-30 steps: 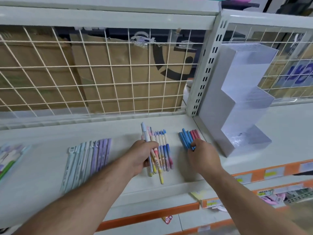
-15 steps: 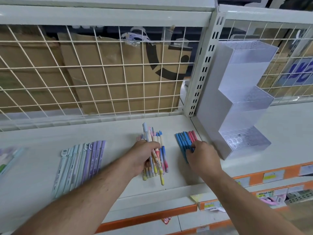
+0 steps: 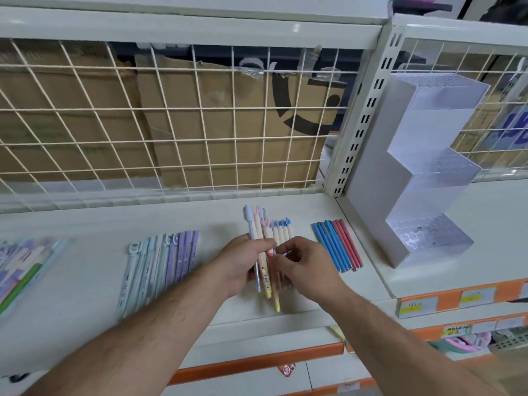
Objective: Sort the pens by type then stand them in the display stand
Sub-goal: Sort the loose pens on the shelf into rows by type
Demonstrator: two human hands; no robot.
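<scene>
The bunch of cream-barrelled, pastel-capped pens [image 3: 267, 244] lay mid-shelf, long axes running away from us. Our left hand [image 3: 245, 262] curled around it from the left; our right hand [image 3: 304, 264] pinched at the same bunch from the right. The tiered frosted plastic display stand [image 3: 423, 178] stood empty, nearer our right hand, beyond the row of slim blue and red pens [image 3: 337, 245].

We see two bare forearms entering from the lower edge, each ending in bare hands: left hand [image 3: 243, 262] and right hand [image 3: 307, 264]. Both forearms carry visible hair. We see the forearms uncovered along their whole visible length.
</scene>
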